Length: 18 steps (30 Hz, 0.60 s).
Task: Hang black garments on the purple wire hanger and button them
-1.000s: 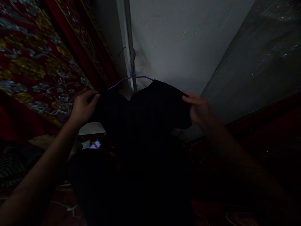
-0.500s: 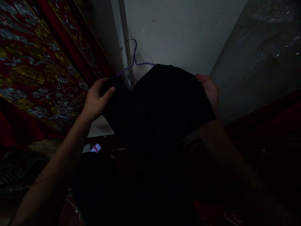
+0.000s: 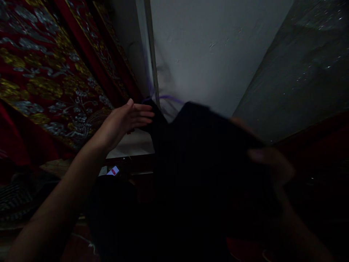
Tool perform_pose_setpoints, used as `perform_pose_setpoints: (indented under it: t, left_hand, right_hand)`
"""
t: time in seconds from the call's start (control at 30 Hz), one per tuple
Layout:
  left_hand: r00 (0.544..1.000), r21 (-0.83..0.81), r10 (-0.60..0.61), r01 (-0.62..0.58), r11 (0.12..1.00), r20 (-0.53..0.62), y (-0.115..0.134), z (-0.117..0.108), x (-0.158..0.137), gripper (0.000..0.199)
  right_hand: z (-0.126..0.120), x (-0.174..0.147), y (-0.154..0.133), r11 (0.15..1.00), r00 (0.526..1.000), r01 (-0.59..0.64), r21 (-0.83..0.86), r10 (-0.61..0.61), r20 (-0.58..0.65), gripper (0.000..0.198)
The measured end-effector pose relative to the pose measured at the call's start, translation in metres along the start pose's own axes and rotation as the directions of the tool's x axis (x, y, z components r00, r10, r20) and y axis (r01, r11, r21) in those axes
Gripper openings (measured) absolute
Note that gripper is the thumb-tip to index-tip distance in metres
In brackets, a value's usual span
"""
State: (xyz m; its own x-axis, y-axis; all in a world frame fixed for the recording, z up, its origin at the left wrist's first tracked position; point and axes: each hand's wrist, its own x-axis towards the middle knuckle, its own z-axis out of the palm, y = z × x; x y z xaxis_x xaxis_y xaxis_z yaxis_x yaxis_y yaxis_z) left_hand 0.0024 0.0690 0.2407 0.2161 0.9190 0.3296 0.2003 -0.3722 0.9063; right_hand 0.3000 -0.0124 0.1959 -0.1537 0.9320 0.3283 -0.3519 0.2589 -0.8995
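A very dark short-sleeved shirt (image 3: 196,156) hangs on a thin purple hanger (image 3: 173,97), which is smeared by motion. My left hand (image 3: 124,120) lies at the shirt's left shoulder with its fingers stretched out, touching or just in front of the cloth. On the other side, my right hand (image 3: 272,162) holds the shirt's right sleeve. Its thumb is in front of the cloth and its fingers are partly hidden behind it. That hand is blurred. In the dark, the lower part of the shirt merges with the surroundings.
Red cloth with gold and silver embroidery (image 3: 40,69) hangs at the left. Behind the shirt stands a pale panel (image 3: 212,47) with a narrow upright edge. Shiny clear plastic (image 3: 308,69) covers the right side. A lit phone (image 3: 113,170) lies low on the left.
The shirt and hanger have dropped lower in view. My left hand has loosened from its shoulder grip and straightened its fingers. My right hand has moved down and right with the sleeve.
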Motion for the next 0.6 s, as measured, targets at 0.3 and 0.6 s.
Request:
perform_pose_setpoints:
  t: [0.3,0.6]
  left_hand:
    - [0.762,0.042,-0.485,0.52,0.853,0.429,0.029,-0.015,-0.062,0.034]
    - [0.935,0.231,-0.353,0.333,0.914,0.048,0.009,-0.055,-0.065,0.033]
  right_hand:
    - [0.01,0.051,0.053,0.827,0.77,0.319,-0.463,0.059,0.636,0.028]
    - [-0.016,0.104,0.103,0.862,0.853,0.08,-0.501,0.201,0.481,0.039]
